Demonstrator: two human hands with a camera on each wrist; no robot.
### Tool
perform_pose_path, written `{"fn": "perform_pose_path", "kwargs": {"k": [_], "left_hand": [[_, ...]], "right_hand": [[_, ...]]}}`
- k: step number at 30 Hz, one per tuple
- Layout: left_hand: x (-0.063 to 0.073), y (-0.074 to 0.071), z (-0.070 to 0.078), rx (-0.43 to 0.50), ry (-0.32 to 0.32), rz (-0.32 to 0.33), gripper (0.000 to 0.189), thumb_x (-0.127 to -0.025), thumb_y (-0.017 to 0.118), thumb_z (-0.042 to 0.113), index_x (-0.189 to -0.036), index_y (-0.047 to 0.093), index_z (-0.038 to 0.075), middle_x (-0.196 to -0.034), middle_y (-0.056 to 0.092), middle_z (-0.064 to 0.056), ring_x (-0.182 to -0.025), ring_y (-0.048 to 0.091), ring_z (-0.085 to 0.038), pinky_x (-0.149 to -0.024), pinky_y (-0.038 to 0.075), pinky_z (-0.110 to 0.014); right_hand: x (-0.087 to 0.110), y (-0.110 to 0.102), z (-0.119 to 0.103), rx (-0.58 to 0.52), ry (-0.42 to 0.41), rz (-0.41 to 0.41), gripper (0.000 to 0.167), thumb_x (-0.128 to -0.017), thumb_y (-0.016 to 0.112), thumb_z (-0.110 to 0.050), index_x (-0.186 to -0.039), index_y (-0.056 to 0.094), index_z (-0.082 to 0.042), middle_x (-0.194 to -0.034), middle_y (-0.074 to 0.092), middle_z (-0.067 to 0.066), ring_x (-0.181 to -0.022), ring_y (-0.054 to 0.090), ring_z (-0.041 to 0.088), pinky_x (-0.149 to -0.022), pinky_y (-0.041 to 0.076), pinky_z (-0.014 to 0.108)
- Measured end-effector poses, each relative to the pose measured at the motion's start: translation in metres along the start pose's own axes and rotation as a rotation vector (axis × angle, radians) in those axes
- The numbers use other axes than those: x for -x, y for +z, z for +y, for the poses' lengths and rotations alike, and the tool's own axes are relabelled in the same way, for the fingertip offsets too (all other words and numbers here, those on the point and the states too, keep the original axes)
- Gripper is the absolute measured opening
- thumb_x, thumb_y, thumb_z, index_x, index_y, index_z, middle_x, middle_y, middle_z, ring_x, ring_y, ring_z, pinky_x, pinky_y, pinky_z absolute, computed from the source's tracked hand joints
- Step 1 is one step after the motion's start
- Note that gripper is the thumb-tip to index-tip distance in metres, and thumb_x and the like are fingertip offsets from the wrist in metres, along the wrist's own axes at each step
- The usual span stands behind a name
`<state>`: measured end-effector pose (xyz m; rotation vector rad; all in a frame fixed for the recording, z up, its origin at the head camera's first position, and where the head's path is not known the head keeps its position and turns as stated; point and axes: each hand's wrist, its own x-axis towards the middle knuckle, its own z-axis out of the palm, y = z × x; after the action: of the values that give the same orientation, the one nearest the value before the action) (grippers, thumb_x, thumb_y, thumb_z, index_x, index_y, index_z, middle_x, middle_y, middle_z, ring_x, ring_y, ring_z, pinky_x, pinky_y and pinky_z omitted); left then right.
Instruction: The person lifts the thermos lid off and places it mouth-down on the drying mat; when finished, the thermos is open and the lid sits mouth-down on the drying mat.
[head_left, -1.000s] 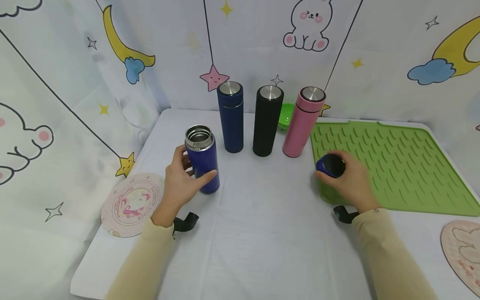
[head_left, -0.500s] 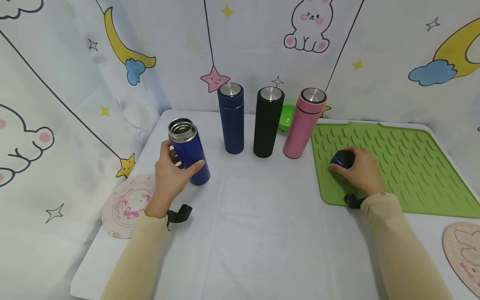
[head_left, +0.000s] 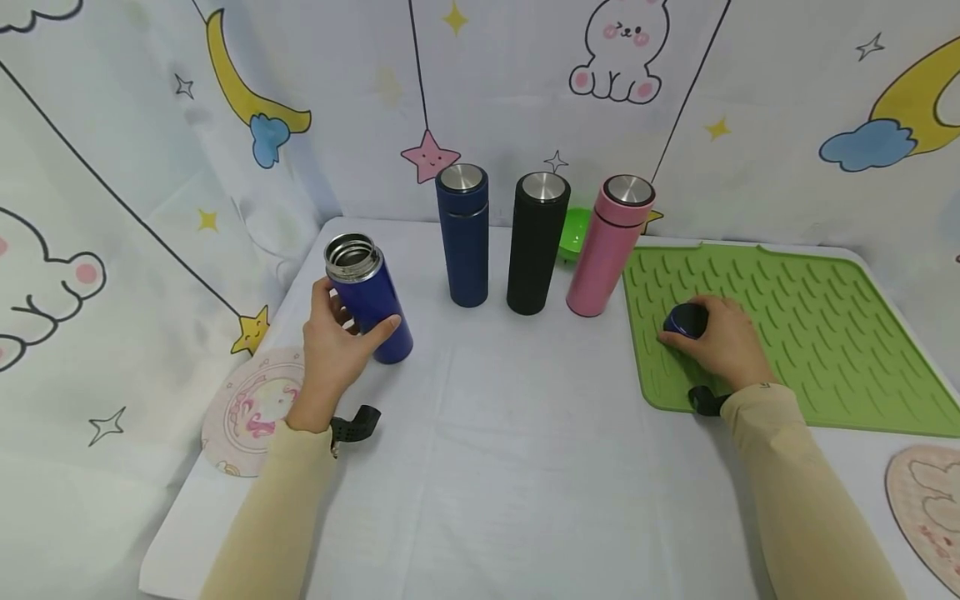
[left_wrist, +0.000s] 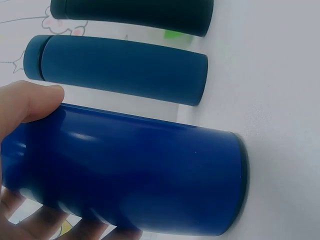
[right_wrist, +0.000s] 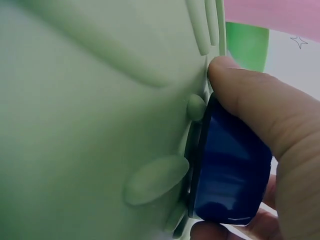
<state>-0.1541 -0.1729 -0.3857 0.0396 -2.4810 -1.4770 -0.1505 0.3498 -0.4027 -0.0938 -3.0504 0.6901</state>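
Observation:
My left hand (head_left: pixel 335 346) grips a blue thermos bottle (head_left: pixel 372 304) round its side, fingers behind and thumb in front. The bottle's steel threaded mouth is uncovered, and its base is close over the white tabletop. On the green ridged mat (head_left: pixel 810 333), my right hand (head_left: pixel 726 342) pinches a blue bottle lid (head_left: pixel 686 320) between thumb and fingers. In the right wrist view the rim of the lid (right_wrist: pixel 232 162) sits right at the mat's ridges. The left wrist view shows the blue bottle (left_wrist: pixel 130 167) with the thumb along its upper side.
Behind stand a navy thermos (head_left: pixel 467 242), a black thermos (head_left: pixel 537 246) and a pink thermos (head_left: pixel 606 250), all with lids on. A green bowl (head_left: pixel 573 233) is partly hidden behind them. Round printed mats lie at left (head_left: pixel 251 417) and right (head_left: pixel 926 508).
My left hand has carried the blue bottle left and slightly back. My right hand has moved the lid right onto the green mat and turned its opening downward.

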Motion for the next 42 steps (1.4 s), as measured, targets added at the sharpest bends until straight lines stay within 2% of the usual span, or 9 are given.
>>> {"fn": "perform_pose_path", "kwargs": {"k": [12,20,23,26,31,33,35,37,42], "left_hand": [[0.001,0.001,0.0,0.018,-0.026,-0.05,0.09,-0.087,0.084,0.028,-0.154,0.025,0.013,-0.152,0.052,-0.026,-0.135,0.059,-0.044,-0.111,0.05,-0.06],[0.004,0.002,0.003,0.033,-0.039,-0.083,0.097,-0.088,0.083,0.028,-0.158,0.017,0.013,-0.157,0.045,-0.026,-0.144,0.05,-0.041,-0.118,0.043,-0.058],[0.009,0.001,0.004,0.065,-0.007,-0.013,0.099,-0.086,0.085,0.027,-0.156,0.018,0.013,-0.159,0.041,-0.022,-0.146,0.047,-0.039,-0.121,0.04,-0.056],[0.016,-0.002,0.008,0.129,0.067,0.132,0.095,-0.083,0.088,0.02,-0.153,0.025,0.012,-0.158,0.04,-0.012,-0.146,0.043,-0.029,-0.124,0.038,-0.05],[0.031,-0.004,0.029,0.255,0.321,0.418,0.077,-0.077,0.087,0.009,-0.139,0.041,0.003,-0.143,0.052,-0.003,-0.135,0.047,-0.019,-0.11,0.041,-0.036],[0.037,-0.001,0.04,0.312,0.444,0.465,0.066,-0.076,0.085,0.008,-0.13,0.047,-0.004,-0.134,0.057,-0.001,-0.128,0.053,-0.02,-0.101,0.043,-0.032],[0.045,0.005,0.048,0.359,0.542,0.426,0.057,-0.078,0.082,0.008,-0.122,0.05,-0.009,-0.128,0.06,-0.002,-0.122,0.057,-0.02,-0.096,0.045,-0.03],[0.051,0.014,0.054,0.383,0.598,0.327,0.055,-0.079,0.081,0.006,-0.122,0.052,-0.013,-0.125,0.064,-0.008,-0.12,0.06,-0.019,-0.094,0.048,-0.029],[0.061,0.038,0.054,0.311,0.559,0.091,0.062,-0.081,0.085,0.003,-0.136,0.059,-0.002,-0.136,0.067,-0.015,-0.128,0.063,-0.02,-0.102,0.056,-0.033]], "right_hand": [[-0.001,0.001,0.004,0.02,0.002,-0.015,0.09,-0.09,0.079,-0.048,-0.145,0.042,0.013,-0.139,0.042,0.045,-0.123,0.044,0.062,-0.101,0.041,0.075],[0.004,-0.001,0.004,-0.011,0.026,-0.023,0.103,-0.087,0.078,-0.059,-0.151,0.038,0.011,-0.14,0.04,0.043,-0.123,0.045,0.058,-0.101,0.042,0.074],[0.007,-0.005,0.003,-0.019,0.032,-0.017,0.107,-0.086,0.076,-0.063,-0.153,0.035,0.01,-0.141,0.039,0.043,-0.123,0.046,0.059,-0.1,0.042,0.074],[0.011,-0.009,0.0,-0.025,0.03,0.008,0.109,-0.086,0.075,-0.065,-0.155,0.035,0.009,-0.144,0.039,0.041,-0.126,0.044,0.058,-0.101,0.042,0.074],[0.021,-0.018,-0.015,-0.049,0.036,0.062,0.104,-0.087,0.073,-0.065,-0.158,0.036,0.002,-0.145,0.041,0.036,-0.125,0.047,0.054,-0.098,0.042,0.072],[0.027,-0.021,-0.025,-0.065,0.021,0.093,0.1,-0.087,0.075,-0.062,-0.157,0.038,-0.001,-0.145,0.043,0.034,-0.127,0.046,0.053,-0.099,0.042,0.071],[0.033,-0.023,-0.037,-0.078,-0.013,0.119,0.095,-0.088,0.077,-0.059,-0.156,0.041,-0.003,-0.145,0.045,0.031,-0.127,0.047,0.05,-0.098,0.043,0.07],[0.039,-0.022,-0.05,-0.086,-0.064,0.143,0.089,-0.088,0.079,-0.054,-0.154,0.045,-0.005,-0.144,0.048,0.027,-0.122,0.05,0.046,-0.093,0.046,0.064],[0.053,-0.014,-0.079,-0.114,-0.171,0.151,0.082,-0.087,0.084,-0.045,-0.152,0.049,-0.008,-0.142,0.054,0.02,-0.107,0.057,0.038,-0.083,0.05,0.051]]}}
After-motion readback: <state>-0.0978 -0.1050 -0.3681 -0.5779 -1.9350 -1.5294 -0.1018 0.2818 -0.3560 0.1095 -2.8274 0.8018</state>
